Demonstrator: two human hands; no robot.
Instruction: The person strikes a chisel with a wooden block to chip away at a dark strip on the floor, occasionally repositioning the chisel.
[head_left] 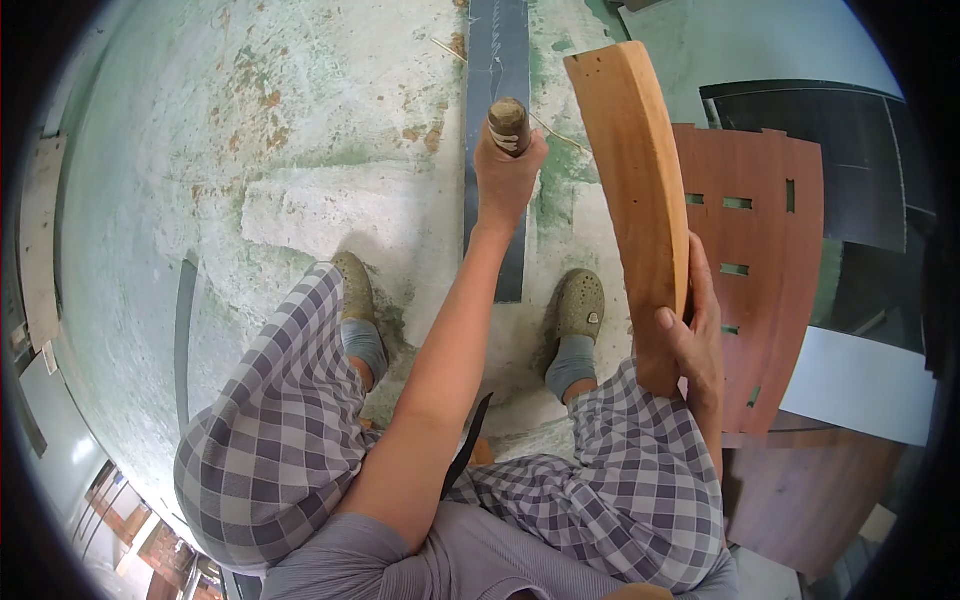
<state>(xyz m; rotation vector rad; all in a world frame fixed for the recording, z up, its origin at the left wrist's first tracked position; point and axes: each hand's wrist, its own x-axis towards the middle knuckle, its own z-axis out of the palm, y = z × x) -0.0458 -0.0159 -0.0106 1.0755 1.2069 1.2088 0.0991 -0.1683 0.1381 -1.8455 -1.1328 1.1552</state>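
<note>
Curved wooden board: upright, right of the dark strip on the floor; lower end hidden inside right hand, fingers wrapped around it. Left hand: fist closed on wooden handle above the strip; tool head hidden.

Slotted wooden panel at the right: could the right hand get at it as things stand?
Probably not right away. The right hand is closed around the curved wooden piece, so it is occupied. The slotted wooden panel lies close beside it, with nothing visible in between.
</note>
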